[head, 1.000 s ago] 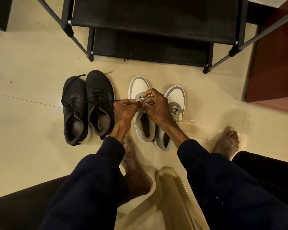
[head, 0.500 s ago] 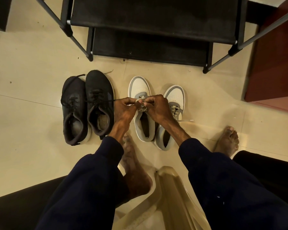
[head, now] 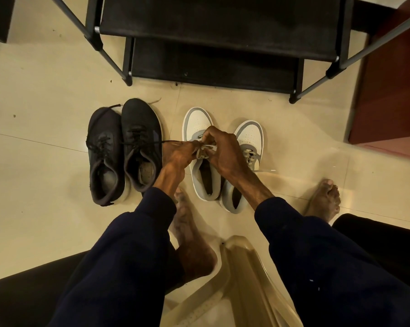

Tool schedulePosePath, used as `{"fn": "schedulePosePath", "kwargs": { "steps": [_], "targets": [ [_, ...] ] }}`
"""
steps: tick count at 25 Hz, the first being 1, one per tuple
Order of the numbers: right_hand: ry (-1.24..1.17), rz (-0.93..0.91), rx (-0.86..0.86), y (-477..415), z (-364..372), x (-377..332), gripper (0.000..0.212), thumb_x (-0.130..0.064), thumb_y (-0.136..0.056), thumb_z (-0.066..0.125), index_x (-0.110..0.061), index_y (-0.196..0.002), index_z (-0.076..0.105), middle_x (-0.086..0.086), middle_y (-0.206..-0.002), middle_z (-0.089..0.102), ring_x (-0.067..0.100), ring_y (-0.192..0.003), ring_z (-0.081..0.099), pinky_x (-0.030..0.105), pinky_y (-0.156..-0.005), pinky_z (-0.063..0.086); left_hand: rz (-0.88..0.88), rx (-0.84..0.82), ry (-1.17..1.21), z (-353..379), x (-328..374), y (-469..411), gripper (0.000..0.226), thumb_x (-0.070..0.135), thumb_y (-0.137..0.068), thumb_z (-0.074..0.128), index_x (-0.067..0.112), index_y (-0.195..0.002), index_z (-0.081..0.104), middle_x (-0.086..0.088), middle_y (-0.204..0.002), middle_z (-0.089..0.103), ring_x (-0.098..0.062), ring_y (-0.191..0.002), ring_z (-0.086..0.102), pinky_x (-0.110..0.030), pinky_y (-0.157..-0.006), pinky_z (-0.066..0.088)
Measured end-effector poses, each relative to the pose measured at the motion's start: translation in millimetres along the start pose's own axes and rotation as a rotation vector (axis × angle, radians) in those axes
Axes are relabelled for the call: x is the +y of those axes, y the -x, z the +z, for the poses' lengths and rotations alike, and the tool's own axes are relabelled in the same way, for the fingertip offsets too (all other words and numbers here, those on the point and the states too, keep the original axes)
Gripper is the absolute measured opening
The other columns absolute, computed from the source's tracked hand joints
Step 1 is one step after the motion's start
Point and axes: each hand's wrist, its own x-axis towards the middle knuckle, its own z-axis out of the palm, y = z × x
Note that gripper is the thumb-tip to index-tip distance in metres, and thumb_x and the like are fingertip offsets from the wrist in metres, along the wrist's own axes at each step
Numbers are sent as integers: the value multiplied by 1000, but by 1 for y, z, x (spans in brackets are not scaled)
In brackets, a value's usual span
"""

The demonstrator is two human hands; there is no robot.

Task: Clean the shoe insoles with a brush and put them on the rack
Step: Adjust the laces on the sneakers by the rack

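Note:
Two pairs of shoes stand on the tiled floor in front of a black shoe rack. The left white-and-grey sneaker has both my hands over its tongue. My left hand and my right hand each pinch its pale laces. Its partner, the right white sneaker, stands beside it with a loose lace trailing to the right. A pair of black sneakers sits to the left, insoles visible inside. No brush is in view.
A translucent plastic stool is under me at the bottom. My bare feet rest on the floor, one behind the white shoes, one at right. A reddish-brown panel stands at right.
My hands stay on the left white sneaker's laces. The fingers have shifted slightly and the lace loops now show between them.

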Motion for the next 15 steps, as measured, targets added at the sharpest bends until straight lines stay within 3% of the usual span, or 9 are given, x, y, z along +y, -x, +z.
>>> {"fn": "schedulePosePath", "kwargs": {
  "steps": [2,4,6,9,13,15],
  "targets": [
    [167,-92,6,0,0,2,21,-4,-82,77,-17,-96,68,-1,-93,69,17,-90,60,39,-73,55,-59,-44,63,-1,3,2,22,7,-84,78,6,-67,65,-10,-68,66,-15,-53,61,-23,-51,53],
    [283,-157,7,0,0,4,16,-5,-81,78,-14,-93,72,4,-94,68,24,-91,58,40,-73,52,-110,-83,156,-2,8,2,19,-1,-85,74,2,-70,63,-13,-71,67,-18,-53,66,-25,-50,57],
    [366,-235,-13,0,0,3,15,-5,-80,77,-11,-93,73,8,-96,68,26,-91,57,40,-74,51,-135,-81,137,-4,9,1,18,-1,-86,72,2,-71,62,-12,-68,66,-16,-48,66,-19,-38,47],
    [464,-326,-39,-1,-1,5,15,-6,-80,74,-7,-95,72,10,-98,65,28,-92,56,41,-74,52,-158,-96,92,-6,7,0,14,5,-89,70,6,-75,65,-7,-70,66,-13,-56,63,-14,-36,40],
    [521,-270,-41,4,-4,9,27,-8,-78,75,-13,-102,64,6,-106,58,25,-97,51,39,-74,48,-199,-109,159,-9,-1,-6,4,10,-86,73,7,-86,71,-4,-64,71,-11,-48,64,-17,-40,43],
    [501,-219,-5,10,-8,12,22,-14,-84,69,-15,-104,61,6,-106,55,24,-97,47,38,-73,44,-205,-57,183,-12,-6,-15,5,12,-85,75,9,-88,72,-3,-71,74,-11,-56,68,-17,-43,46]
  ]
}}
